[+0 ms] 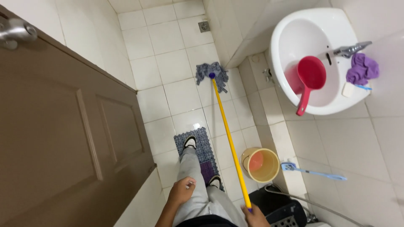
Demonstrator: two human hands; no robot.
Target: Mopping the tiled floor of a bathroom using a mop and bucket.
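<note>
The yellow mop (229,138) is gripped at its top end by the right hand (253,215), its grey head set on the floor tiles (176,67) below the sink (294,38). The left hand (182,190) is loosely curled, holding nothing. A yellow bucket (261,164) and blue brush (313,171) are parked just beside the handle.

Mop handle (229,141): yellow, blue tip at head. Mop head (211,72): grey-blue strands. Floor tiles (168,67): white, grey grout grid. Mat (201,152): purple-grey, small checked pattern. Bucket (261,164): pale yellow, orange-pink seen inside. Ladle (310,77): red. Sink (301,33): white. Cloth (362,69): purple. Brush (313,171): light blue. Door (59,138): brown, panelled. Trousers (198,189): light grey. Shoes (190,142): black and white.
</note>
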